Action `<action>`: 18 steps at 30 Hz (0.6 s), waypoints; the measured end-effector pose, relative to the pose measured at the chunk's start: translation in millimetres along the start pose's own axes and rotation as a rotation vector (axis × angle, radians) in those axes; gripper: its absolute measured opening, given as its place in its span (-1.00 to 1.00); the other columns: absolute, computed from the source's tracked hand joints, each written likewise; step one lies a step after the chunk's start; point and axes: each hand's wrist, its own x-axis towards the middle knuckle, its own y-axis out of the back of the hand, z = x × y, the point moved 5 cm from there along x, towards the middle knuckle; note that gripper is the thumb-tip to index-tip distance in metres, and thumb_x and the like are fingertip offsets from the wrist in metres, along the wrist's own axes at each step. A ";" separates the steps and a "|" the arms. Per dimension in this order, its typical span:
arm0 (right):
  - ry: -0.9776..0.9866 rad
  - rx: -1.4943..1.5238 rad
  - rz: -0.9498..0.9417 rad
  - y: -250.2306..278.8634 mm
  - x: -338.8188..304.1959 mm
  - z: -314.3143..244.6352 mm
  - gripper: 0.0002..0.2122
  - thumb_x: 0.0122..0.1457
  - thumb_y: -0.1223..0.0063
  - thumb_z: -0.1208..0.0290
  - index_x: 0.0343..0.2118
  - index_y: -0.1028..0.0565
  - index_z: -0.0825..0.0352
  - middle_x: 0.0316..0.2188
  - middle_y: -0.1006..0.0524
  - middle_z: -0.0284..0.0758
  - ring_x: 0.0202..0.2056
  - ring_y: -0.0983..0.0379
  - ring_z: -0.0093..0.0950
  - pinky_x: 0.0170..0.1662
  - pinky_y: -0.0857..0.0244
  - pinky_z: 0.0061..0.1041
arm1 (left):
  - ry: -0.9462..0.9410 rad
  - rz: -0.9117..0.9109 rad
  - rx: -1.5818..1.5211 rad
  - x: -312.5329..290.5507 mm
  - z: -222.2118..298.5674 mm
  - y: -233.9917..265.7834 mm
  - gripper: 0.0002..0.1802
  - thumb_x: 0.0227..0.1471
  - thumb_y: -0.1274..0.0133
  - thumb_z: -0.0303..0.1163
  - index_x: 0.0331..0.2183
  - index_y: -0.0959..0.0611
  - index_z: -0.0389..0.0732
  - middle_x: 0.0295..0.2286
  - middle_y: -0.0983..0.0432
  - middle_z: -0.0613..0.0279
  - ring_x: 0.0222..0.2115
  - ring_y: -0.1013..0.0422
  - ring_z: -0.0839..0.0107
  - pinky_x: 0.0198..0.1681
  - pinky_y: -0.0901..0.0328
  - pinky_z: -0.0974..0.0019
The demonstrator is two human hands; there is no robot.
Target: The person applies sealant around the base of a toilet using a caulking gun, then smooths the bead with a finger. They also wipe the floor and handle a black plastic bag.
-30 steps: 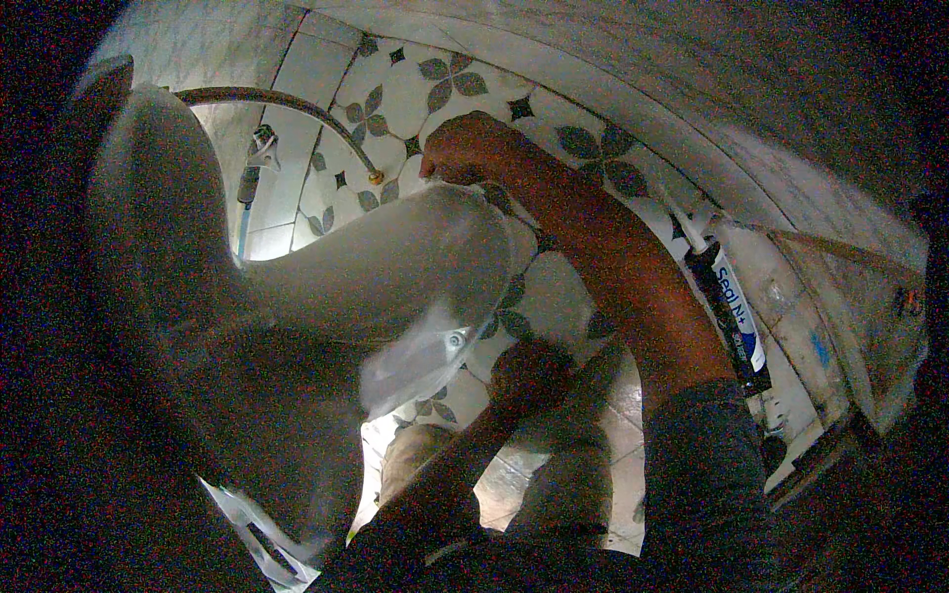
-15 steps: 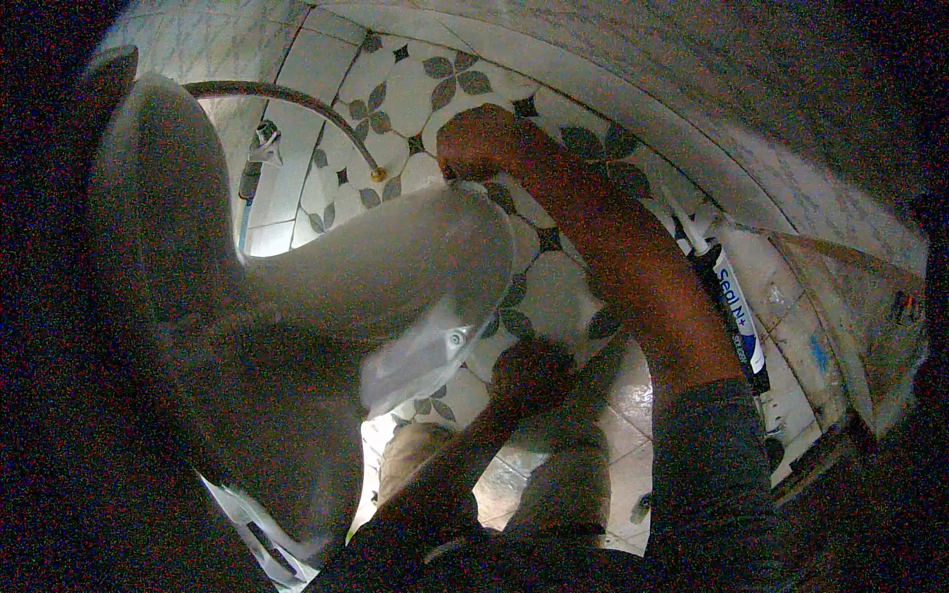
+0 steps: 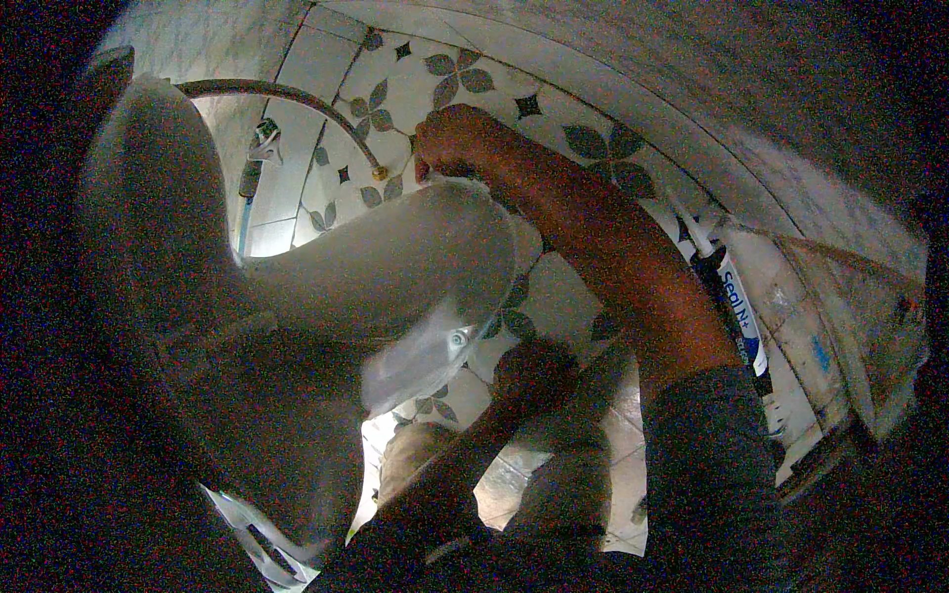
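A white ceramic toilet (image 3: 366,247) takes up the left and middle of the view, its rounded end toward the patterned floor. A pale flange with a round bolt or hole (image 3: 457,339) shows low on its side. My right hand (image 3: 450,143) reaches across to the toilet's far edge, fingers curled and closed at the rim. Whatever they may hold is hidden. My left hand (image 3: 534,376) is bunched in deep shadow near the toilet's near side, beside my leg; its fingers cannot be made out.
A braided hose (image 3: 297,94) with a brass end arches over the floor behind the toilet. Near the wall stands a chrome fitting (image 3: 263,148) with a dark grip on a blue tube. A white and blue sealant cartridge (image 3: 739,316) in a dark gun lies right of my arm, by the wall.
My right hand has slid a little to the left along the toilet's far edge, its forearm following. The left hand stays in nearly the same place.
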 end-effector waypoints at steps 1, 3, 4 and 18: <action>0.039 -0.041 0.031 1.0 -1.4 -3.1 -0.67 0.13 -0.11 0.42 -0.14 -0.79 -0.13 -0.08 -0.73 -0.32 -0.12 -0.70 -0.23 -0.06 -0.59 -0.13 | -0.016 0.041 0.010 -0.3 0.0 1.1 -0.66 0.12 -0.15 -0.08 -0.43 -0.76 -0.15 -0.44 -0.65 -0.04 -0.41 -0.62 -0.05 -0.31 -0.53 -0.10; 0.014 -0.033 0.041 4.1 -4.8 -4.5 -0.70 0.12 -0.13 0.38 -0.16 -0.79 -0.12 -0.10 -0.74 -0.32 -0.12 -0.70 -0.22 -0.06 -0.59 -0.13 | -0.050 0.120 0.031 -1.1 0.4 3.2 -0.65 0.12 -0.14 -0.07 -0.43 -0.76 -0.15 -0.44 -0.65 -0.04 -0.41 -0.61 -0.06 -0.31 -0.53 -0.11; -0.048 0.016 0.018 5.4 -7.8 -2.5 -0.72 0.12 -0.15 0.36 -0.17 -0.79 -0.11 -0.10 -0.73 -0.31 -0.11 -0.70 -0.22 -0.06 -0.59 -0.12 | -0.039 0.085 0.024 -1.0 -0.7 0.7 -0.65 0.12 -0.14 -0.07 -0.43 -0.76 -0.15 -0.44 -0.65 -0.05 -0.41 -0.61 -0.06 -0.31 -0.53 -0.11; 0.064 -0.112 0.058 15.5 -50.2 6.9 -0.72 0.15 -0.27 0.36 -0.10 -0.77 -0.16 0.00 -0.62 -0.27 0.02 -0.60 -0.15 0.03 -0.57 -0.13 | 0.045 -0.143 0.009 4.2 2.8 5.5 -0.65 0.07 -0.12 -0.09 -0.45 -0.78 -0.16 -0.47 -0.66 -0.07 -0.40 -0.63 -0.06 -0.35 -0.54 -0.12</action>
